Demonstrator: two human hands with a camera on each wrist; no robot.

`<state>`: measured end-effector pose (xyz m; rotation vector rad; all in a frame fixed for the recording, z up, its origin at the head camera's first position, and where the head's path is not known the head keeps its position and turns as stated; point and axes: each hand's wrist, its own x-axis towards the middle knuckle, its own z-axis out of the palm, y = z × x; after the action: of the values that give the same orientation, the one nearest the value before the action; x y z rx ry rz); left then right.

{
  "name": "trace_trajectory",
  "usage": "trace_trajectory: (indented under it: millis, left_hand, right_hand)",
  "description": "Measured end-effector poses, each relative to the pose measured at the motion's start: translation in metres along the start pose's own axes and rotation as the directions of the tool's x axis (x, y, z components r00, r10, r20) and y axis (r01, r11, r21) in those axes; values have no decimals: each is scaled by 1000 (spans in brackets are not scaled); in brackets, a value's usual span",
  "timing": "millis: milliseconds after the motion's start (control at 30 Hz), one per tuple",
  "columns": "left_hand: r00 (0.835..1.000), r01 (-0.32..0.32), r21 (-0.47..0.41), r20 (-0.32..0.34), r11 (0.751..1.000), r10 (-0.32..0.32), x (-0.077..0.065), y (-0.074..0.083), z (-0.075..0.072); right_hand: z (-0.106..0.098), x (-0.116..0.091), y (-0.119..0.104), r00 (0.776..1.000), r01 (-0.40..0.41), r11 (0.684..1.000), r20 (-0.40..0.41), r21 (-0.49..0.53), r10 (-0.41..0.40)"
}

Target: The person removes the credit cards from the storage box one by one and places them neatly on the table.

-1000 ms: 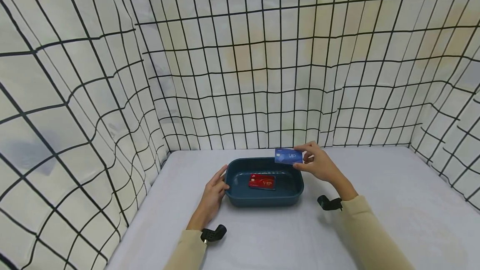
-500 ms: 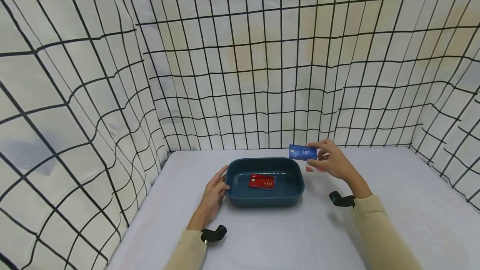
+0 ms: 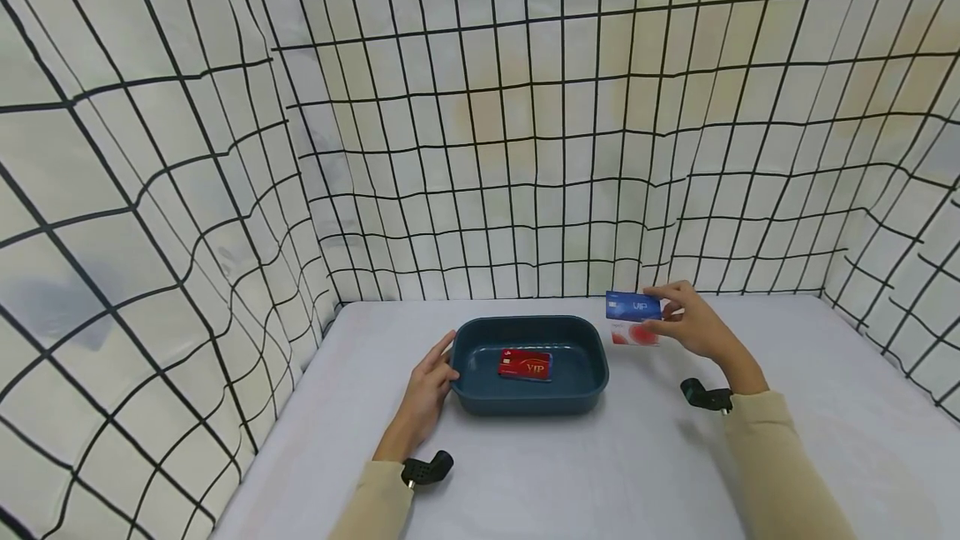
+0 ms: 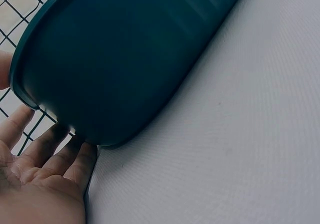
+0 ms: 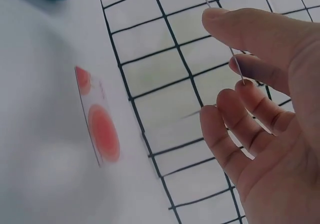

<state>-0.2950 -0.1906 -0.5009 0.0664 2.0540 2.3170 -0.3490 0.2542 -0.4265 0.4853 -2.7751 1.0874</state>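
A dark teal plastic bin sits on the white tabletop, with a red VIP card lying flat inside it; a blue edge shows at this card's right end. My left hand rests against the bin's left end, its extended fingers touching the outer wall in the left wrist view. My right hand pinches a blue VIP card by its right end, to the right of the bin. That card appears edge-on in the right wrist view. Just below it lies a white card with red circles.
A black grid net over pale cloth rises behind the table and along both sides. Black wrist cameras sit on the left wrist and right wrist. White tabletop extends in front of the bin.
My right hand has carried the blue card rightward, from over the bin's back right corner to beyond its right side. The white-and-red card has come into sight. My left hand and the bin stay put.
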Motion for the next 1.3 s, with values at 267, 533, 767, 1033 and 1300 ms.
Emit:
trace_trajectory:
  millis: [267,533,767,1033,1300]
  left_hand:
    - [1000,0,-2,-5,1000,0,0,1,1]
    - [1000,5,-8,-3,1000,-5,0,1,1]
    - [1000,4,-2,-4,1000,-4,0,1,1]
    - [1000,0,-14,2,1000,0,-1,1,1]
    - [1000,3,-12,9,1000,-3,0,2,0]
  right_hand:
    - [-5,-6,23,999,-37,999,15,1,37]
    - [-7,-11,48,995,-92,995,26,-25,92]
    - [-10,-18,70,990,-125,991,55,-35,127]
    - [-13,-24,88,977,-183,981,99,-64,188]
    - [-16,-28,98,966,-214,970,120,-118,228]
